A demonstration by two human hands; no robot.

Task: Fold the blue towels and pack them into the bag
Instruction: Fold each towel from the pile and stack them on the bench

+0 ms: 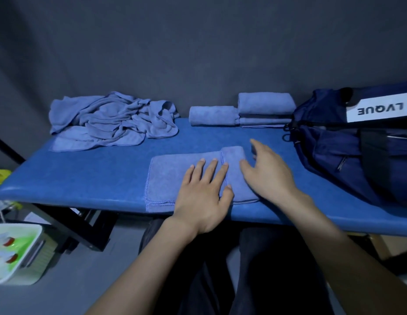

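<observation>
A blue towel [168, 176] lies flat near the front edge of the blue padded table [84, 173], its right part folded over into a narrow strip [237, 178]. My left hand [202, 196] presses flat on the towel with straight fingers. My right hand [266, 171] hovers with spread fingers just right of the folded strip; whether it touches the cloth I cannot tell. A heap of crumpled blue towels [111, 119] sits at the back left. Folded towels [265, 106] and a rolled one [212, 115] stand at the back centre. A navy bag [329, 146] lies at the right.
A dark wall closes the back. Left of the table, on the floor, stand a white bin with green contents [14, 253] and something yellow [0, 177]. Black table legs [68, 226] run below. My dark-trousered legs are under the front edge.
</observation>
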